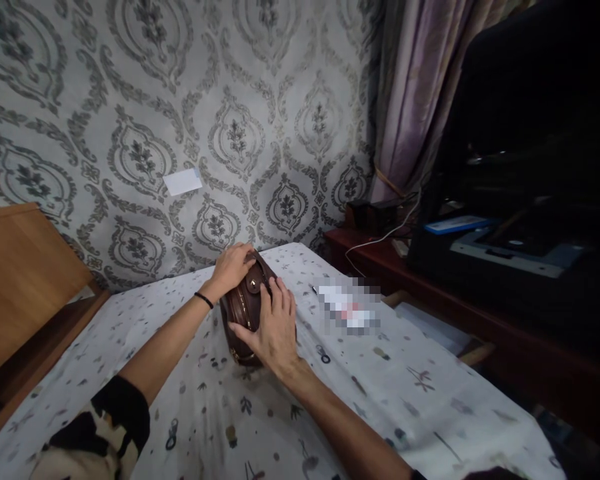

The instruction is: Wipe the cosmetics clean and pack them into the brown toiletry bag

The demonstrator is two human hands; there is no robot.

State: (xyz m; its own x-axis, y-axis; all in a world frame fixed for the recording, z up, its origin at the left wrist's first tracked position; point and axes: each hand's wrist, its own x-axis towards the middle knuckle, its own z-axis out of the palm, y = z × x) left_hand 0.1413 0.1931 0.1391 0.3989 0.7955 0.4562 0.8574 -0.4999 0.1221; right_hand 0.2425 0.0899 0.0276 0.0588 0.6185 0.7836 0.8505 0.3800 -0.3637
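A dark brown leather-look bag [240, 307] with gold-coloured zips and a round metal stud lies on the patterned white sheet, straight ahead of me. At its far end, my left hand [234, 268] curls its fingers over the edge and grips it. A black band circles that wrist. My right hand [276, 328] rests across the bag's near right part, thumb and fingers spread apart. It hides much of that side, and whether the zips are done up I cannot tell.
On the white sheet [180, 393], a blurred-out item [347, 305] lies right of the bag. A wooden board [30, 267] stands at left. Along the right runs a dark red desk [340, 247] with a white cable [380, 238] and a pulled-out drawer [433, 327]. Patterned wallpaper covers the wall behind.
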